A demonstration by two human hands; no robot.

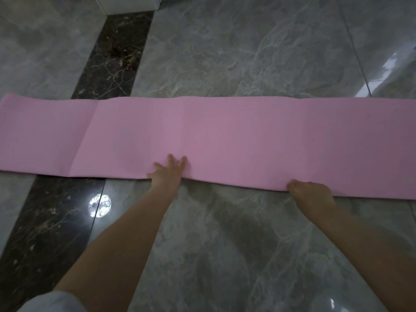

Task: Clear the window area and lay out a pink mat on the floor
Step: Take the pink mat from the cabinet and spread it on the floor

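Observation:
A long pink mat [236, 136] lies flat across the grey marble floor, running from the left edge of the view to the right edge, with fold creases across it. My left hand [167, 171] rests on the mat's near edge with fingers spread on top of it. My right hand [311, 194] is at the near edge further right, with the fingers curled around the rim so the fingertips are hidden under the mat. Both forearms reach forward from the bottom of the view.
A dark marble strip [108, 61] crosses the floor under the mat's left part. A white base of furniture or wall [126, 4] stands at the top left. A ceiling lamp's reflection [100, 206] shines on the floor near the left arm.

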